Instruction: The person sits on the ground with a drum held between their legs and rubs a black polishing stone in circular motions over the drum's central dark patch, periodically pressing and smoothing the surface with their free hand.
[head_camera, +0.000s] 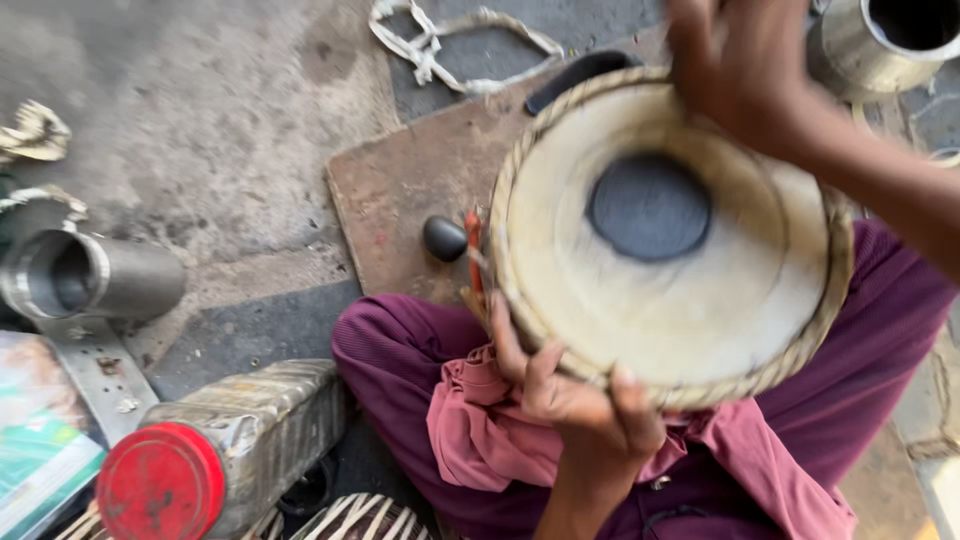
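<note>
One head-worn camera looks steeply down, close over the lap and the floor (200, 130) beyond.

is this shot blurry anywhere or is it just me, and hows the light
Head view: motion blur smears the drum head and the right hand at its top edge; the left hand gripping the lower rim is a little sharper. The floor, the metal cylinder and the red-capped jar look clearer. Light is soft, even daylight, without hard shadows or glare.
</note>
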